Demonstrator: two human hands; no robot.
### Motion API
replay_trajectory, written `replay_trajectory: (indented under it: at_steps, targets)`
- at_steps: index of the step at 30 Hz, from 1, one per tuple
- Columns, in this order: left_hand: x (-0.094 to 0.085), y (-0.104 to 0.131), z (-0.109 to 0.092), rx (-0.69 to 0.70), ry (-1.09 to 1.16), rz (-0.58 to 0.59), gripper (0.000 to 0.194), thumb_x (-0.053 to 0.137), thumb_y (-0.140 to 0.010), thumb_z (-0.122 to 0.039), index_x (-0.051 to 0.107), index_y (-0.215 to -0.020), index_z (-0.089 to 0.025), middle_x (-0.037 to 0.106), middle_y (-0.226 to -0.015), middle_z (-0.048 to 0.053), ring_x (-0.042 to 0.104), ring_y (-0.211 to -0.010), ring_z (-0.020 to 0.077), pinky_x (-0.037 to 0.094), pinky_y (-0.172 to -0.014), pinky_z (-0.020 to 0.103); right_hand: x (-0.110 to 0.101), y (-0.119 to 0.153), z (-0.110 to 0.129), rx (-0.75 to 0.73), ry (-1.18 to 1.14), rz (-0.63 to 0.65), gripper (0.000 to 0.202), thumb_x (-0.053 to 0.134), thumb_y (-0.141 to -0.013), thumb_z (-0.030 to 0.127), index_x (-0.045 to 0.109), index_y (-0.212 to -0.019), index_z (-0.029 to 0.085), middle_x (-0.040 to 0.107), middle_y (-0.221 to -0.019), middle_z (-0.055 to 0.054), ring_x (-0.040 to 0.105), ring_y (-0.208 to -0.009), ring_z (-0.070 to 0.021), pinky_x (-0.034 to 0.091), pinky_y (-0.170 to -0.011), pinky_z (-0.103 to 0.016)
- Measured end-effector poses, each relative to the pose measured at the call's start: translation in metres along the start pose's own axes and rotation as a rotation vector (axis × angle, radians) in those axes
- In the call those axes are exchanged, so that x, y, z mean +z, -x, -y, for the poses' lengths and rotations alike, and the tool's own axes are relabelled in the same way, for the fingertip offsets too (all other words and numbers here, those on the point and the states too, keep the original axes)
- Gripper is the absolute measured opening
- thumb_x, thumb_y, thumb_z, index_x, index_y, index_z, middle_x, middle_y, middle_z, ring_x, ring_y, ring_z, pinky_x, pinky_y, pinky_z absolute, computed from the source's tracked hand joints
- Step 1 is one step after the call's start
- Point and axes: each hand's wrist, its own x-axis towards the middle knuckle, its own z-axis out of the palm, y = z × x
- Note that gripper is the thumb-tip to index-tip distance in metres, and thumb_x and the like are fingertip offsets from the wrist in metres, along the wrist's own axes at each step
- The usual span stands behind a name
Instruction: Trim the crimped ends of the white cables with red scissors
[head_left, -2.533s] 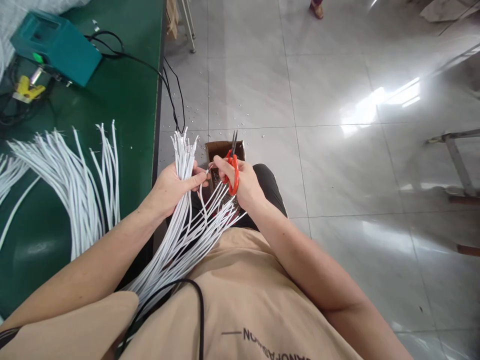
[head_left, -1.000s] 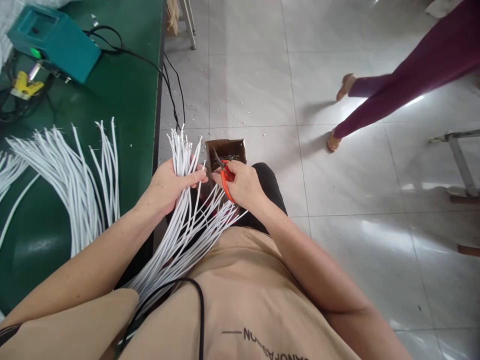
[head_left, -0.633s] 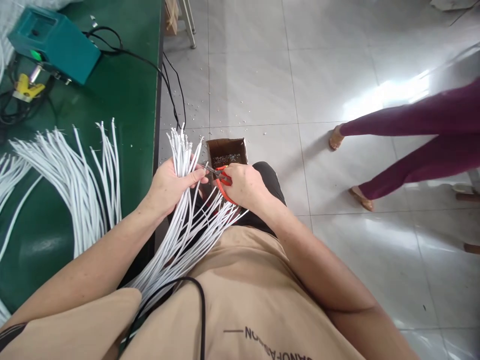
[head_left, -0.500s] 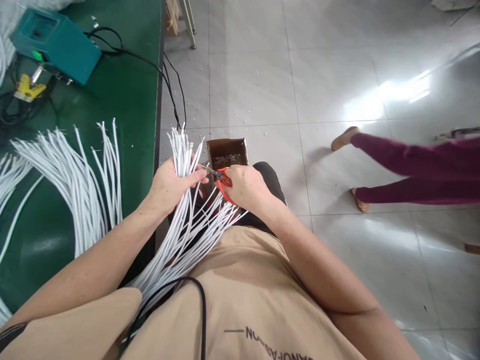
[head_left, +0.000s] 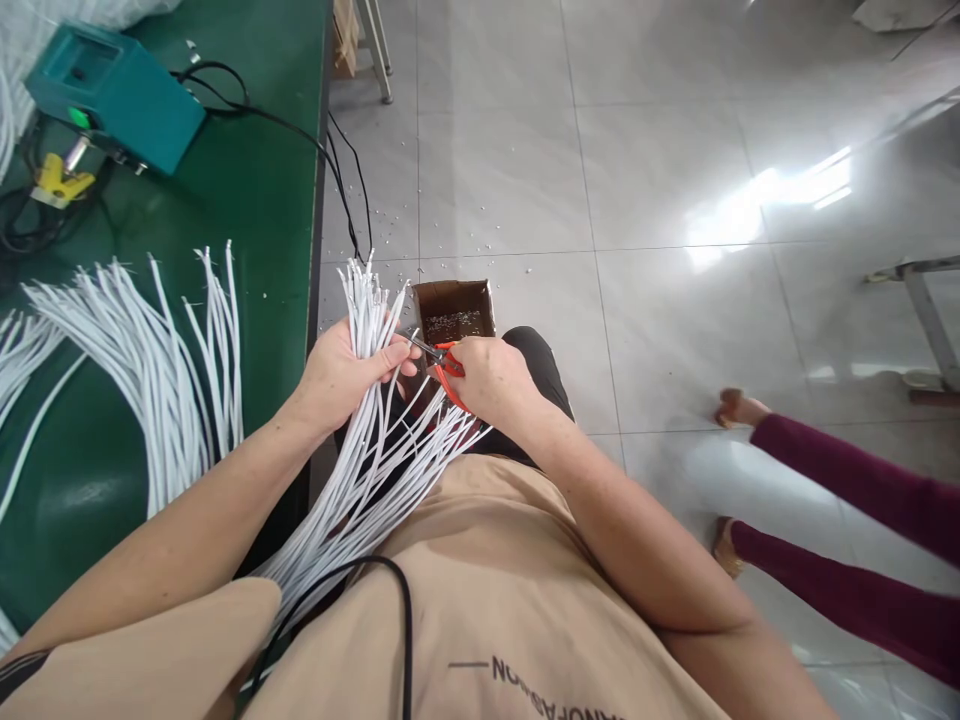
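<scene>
A bundle of thin white cables [head_left: 366, 318] is wrapped in my left hand [head_left: 346, 372], its cut ends fanning out above the fingers. My right hand [head_left: 491, 378] is closed round red-handled cutting pliers [head_left: 454, 378]. The pliers' dark jaws point left and reach a cable end beside my left thumb; whether they are closed on it I cannot tell. More white cables [head_left: 420, 455] lie across my lap below both hands. Just beyond the pliers stands an open cardboard box [head_left: 454, 300] with small cut bits inside.
On the green table [head_left: 274, 215] at left lie more white cables [head_left: 142, 370] and a teal machine [head_left: 120, 95] with black cords. Small scraps dot the tiled floor [head_left: 510, 170]. A person's legs in maroon trousers [head_left: 840, 470] are at right, near a metal stand [head_left: 930, 320].
The other person's legs have moved toward the lower right, uncovering a metal stand. My hands keep nearly the same place, still holding the cables and the pliers.
</scene>
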Motion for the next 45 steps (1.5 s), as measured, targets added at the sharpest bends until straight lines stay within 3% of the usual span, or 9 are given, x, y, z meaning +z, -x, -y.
replay_trajectory:
  at_steps: [6,9,12,16,21,27,31,39,45]
  targets:
    - [0.001,0.001,-0.002,-0.026,0.025,0.017,0.033,0.076,-0.069,-0.029,0.057,-0.094,-0.018,0.071,-0.077,0.003,0.064,-0.060,0.0135,0.045,-0.050,0.023,0.008,-0.002,-0.007,-0.014,-0.172,-0.103,0.022,0.055,-0.081,0.030,0.060,-0.066,0.015,0.063,-0.073,-0.006,0.053,-0.065,-0.0148,0.028,-0.056,-0.028]
    - [0.003,0.002,-0.003,-0.026,-0.009,-0.019,0.034,0.078,-0.067,-0.030,0.060,-0.093,-0.018,0.070,-0.079,0.003,0.066,-0.063,0.0156,0.048,-0.054,0.025,0.006,-0.006,-0.005,0.068,-0.597,-0.162,0.021,0.057,-0.080,0.034,0.064,-0.073,0.016,0.062,-0.071,-0.002,0.051,-0.063,-0.0114,0.034,-0.057,-0.025]
    - [0.003,0.002,-0.002,0.027,-0.095,-0.048,0.032,0.079,-0.065,-0.030,0.061,-0.089,-0.018,0.069,-0.076,0.002,0.066,-0.065,0.0164,0.050,-0.059,0.026,-0.001,-0.008,0.005,0.123,-1.067,-0.116,0.021,0.061,-0.077,0.035,0.068,-0.082,0.016,0.062,-0.069,0.000,0.049,-0.058,-0.0083,0.039,-0.055,-0.022]
    - [0.002,0.002,0.000,0.081,-0.173,-0.039,0.026,0.077,-0.068,-0.030,0.061,-0.084,-0.017,0.068,-0.074,0.001,0.066,-0.065,0.0158,0.052,-0.062,0.026,-0.005,-0.009,0.017,0.192,-1.319,-0.072,0.013,0.067,-0.071,0.025,0.067,-0.078,0.015,0.059,-0.060,0.002,0.047,-0.052,-0.0063,0.040,-0.051,-0.020]
    - [0.002,0.001,0.001,0.019,-0.041,-0.025,0.032,0.077,-0.068,-0.025,0.059,-0.093,-0.017,0.068,-0.078,0.001,0.067,-0.064,0.0151,0.052,-0.060,0.025,0.000,-0.011,0.018,0.226,-1.398,-0.092,0.005,0.066,-0.071,0.020,0.067,-0.073,0.015,0.057,-0.057,0.003,0.045,-0.050,-0.0057,0.038,-0.048,-0.019]
    - [-0.002,-0.002,0.001,-0.114,0.125,0.118,0.041,0.081,-0.065,-0.026,0.059,-0.097,-0.015,0.067,-0.075,0.000,0.066,-0.066,0.0137,0.049,-0.058,0.023,0.004,-0.012,0.015,0.193,-1.442,-0.054,0.010,0.065,-0.075,0.024,0.067,-0.071,0.015,0.054,-0.058,0.003,0.044,-0.054,-0.0061,0.039,-0.052,-0.020]
    - [-0.002,-0.003,0.003,-0.092,0.102,0.066,0.044,0.086,-0.058,-0.026,0.061,-0.092,-0.014,0.066,-0.075,-0.001,0.062,-0.062,0.0111,0.049,-0.059,0.023,0.002,-0.009,0.017,0.214,-1.399,-0.145,0.024,0.068,-0.075,0.036,0.062,-0.064,0.015,0.051,-0.058,0.003,0.044,-0.055,-0.0061,0.037,-0.052,-0.020]
    - [0.001,-0.001,0.001,-0.115,0.130,0.062,0.043,0.084,-0.061,-0.029,0.063,-0.096,-0.014,0.070,-0.078,0.002,0.067,-0.070,0.0155,0.053,-0.068,0.027,0.009,-0.010,0.021,0.275,-1.343,-0.132,0.010,0.063,-0.075,0.024,0.065,-0.077,0.015,0.051,-0.053,0.006,0.044,-0.049,-0.0065,0.038,-0.051,-0.021]
    - [-0.001,0.000,-0.004,-0.149,0.130,0.041,0.035,0.078,-0.068,-0.035,0.069,-0.096,-0.015,0.071,-0.094,0.006,0.068,-0.085,0.0166,0.054,-0.064,0.022,0.019,-0.017,0.005,0.235,-1.189,-0.373,0.016,0.061,-0.077,0.031,0.068,-0.079,0.017,0.057,-0.065,0.003,0.049,-0.062,-0.0092,0.042,-0.061,-0.023]
